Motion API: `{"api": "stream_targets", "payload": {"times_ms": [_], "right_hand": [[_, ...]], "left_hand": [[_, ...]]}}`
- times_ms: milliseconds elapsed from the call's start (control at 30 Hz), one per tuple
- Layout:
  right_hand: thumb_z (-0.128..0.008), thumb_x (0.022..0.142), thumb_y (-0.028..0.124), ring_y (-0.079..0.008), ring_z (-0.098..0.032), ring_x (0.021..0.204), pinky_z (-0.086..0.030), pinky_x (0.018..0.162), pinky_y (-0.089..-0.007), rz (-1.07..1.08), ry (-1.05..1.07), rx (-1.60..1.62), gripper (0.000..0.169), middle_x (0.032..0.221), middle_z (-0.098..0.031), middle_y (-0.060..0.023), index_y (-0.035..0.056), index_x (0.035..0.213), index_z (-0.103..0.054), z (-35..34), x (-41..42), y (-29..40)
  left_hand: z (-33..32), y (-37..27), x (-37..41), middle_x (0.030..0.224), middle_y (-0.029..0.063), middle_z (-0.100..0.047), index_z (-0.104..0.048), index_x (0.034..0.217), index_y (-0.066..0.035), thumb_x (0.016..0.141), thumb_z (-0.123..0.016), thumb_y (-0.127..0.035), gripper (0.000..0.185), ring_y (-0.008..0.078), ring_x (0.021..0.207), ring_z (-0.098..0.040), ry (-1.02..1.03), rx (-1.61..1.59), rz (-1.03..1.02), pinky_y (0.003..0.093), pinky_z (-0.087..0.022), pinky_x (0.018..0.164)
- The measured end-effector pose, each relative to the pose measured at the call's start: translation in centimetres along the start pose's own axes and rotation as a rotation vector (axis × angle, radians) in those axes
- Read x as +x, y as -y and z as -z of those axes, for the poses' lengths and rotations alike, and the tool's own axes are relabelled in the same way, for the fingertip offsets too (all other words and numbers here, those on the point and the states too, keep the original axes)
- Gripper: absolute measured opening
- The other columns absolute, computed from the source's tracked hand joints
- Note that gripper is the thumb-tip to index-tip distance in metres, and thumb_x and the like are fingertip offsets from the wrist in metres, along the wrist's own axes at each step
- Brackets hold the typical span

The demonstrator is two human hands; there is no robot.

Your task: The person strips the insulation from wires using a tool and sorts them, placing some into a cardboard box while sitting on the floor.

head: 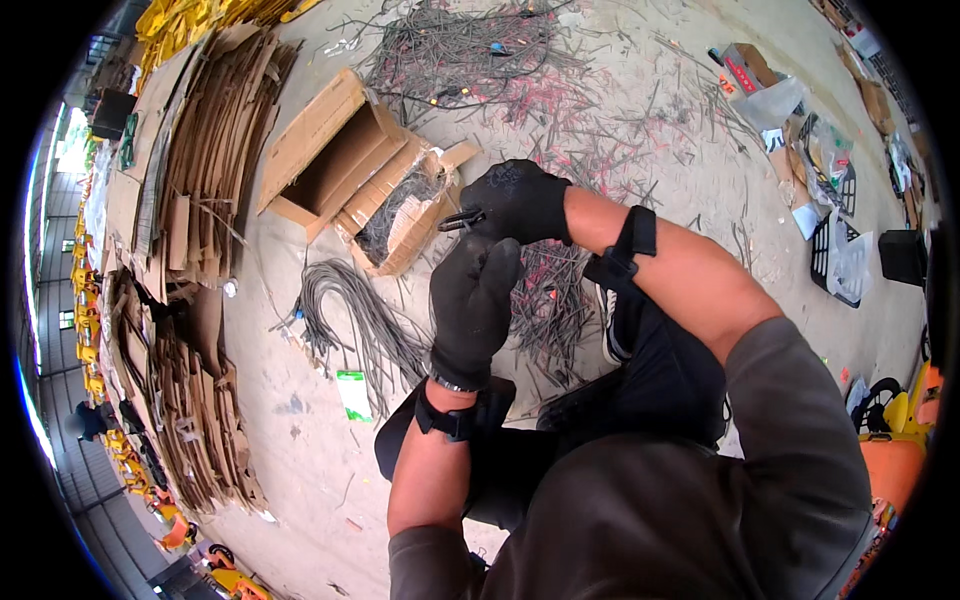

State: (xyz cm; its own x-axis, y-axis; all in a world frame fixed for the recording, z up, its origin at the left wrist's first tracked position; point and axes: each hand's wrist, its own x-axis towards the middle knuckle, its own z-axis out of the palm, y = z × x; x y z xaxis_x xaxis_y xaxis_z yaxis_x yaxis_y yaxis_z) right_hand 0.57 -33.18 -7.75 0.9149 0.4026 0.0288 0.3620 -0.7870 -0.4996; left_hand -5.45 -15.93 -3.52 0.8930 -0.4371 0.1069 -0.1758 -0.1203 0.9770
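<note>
My right hand (517, 199), in a black glove, is closed around a small dark object with a looped end (459, 220); its exact kind is unclear. Just below it, my gloved left hand (476, 307) is curled with its thumb side up, almost touching the right. Whatever its fingers may hold is hidden. Beyond the hands lies an opened cardboard box (412, 244) with thin dark strands inside. A bent bundle of grey cables (367, 315) rests on the floor left of my left hand. Short cut cable pieces (551, 300) lie beneath my forearms.
A larger cardboard box (322, 150) lies open on its side. Tall stacks of flattened cardboard (202, 165) line the left. A tangled cable heap (457, 52) covers the floor ahead. Black plastic crates (832, 259) stand at right. A green-and-white packet (353, 395) lies near my left knee.
</note>
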Motion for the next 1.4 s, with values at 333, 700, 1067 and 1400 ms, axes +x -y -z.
{"api": "stream_targets", "payload": {"times_ms": [333,700,1067,1400], "right_hand": [[-0.064,0.076,0.033,-0.0359,-0.070,0.088,-0.055,0.080,-0.0451,-0.264,-0.047,-0.031,0.028,0.088,-0.072,-0.0171,0.0097,0.088,-0.073,-0.5,1.3,-3.7],[-0.064,0.076,0.040,-0.0369,-0.069,0.093,-0.054,0.083,-0.0460,-0.418,-0.053,-0.100,0.039,0.095,-0.072,-0.0182,0.0084,0.097,-0.073,1.6,-0.3,-7.7],[-0.072,0.083,0.040,-0.0244,-0.069,0.065,-0.054,0.065,-0.0392,-0.415,0.092,0.343,0.046,0.080,-0.071,-0.0158,-0.0010,0.104,-0.067,1.5,-2.5,-9.1],[-0.061,0.087,0.025,-0.0240,-0.069,0.077,-0.054,0.071,-0.0401,-0.218,0.187,0.504,0.046,0.092,-0.068,-0.0178,0.0015,0.126,-0.058,2.1,-2.4,-3.1]], "left_hand": [[-4.0,-1.2,-0.1,0.064,0.0072,-0.057,-0.057,0.074,-0.001,0.095,-0.064,-0.008,0.023,0.0104,0.061,-0.051,-0.008,0.224,-0.176,0.0304,-0.041,0.056],[-4.2,-5.4,-2.9,0.062,0.0115,-0.054,-0.056,0.071,-0.004,0.090,-0.067,-0.006,0.022,0.0222,0.053,-0.052,0.122,0.167,-0.173,0.0333,-0.040,0.052],[5.6,-4.4,-1.8,0.068,0.0051,-0.045,-0.043,0.071,-0.007,0.102,-0.043,-0.016,0.032,0.0134,0.051,-0.040,-0.142,-0.266,-0.127,0.0268,-0.033,0.045],[11.9,-2.2,-4.0,0.072,0.0045,-0.042,-0.043,0.074,-0.008,0.107,-0.038,-0.028,0.039,0.0151,0.048,-0.034,-0.279,-0.769,-0.038,0.0279,-0.032,0.044]]}}
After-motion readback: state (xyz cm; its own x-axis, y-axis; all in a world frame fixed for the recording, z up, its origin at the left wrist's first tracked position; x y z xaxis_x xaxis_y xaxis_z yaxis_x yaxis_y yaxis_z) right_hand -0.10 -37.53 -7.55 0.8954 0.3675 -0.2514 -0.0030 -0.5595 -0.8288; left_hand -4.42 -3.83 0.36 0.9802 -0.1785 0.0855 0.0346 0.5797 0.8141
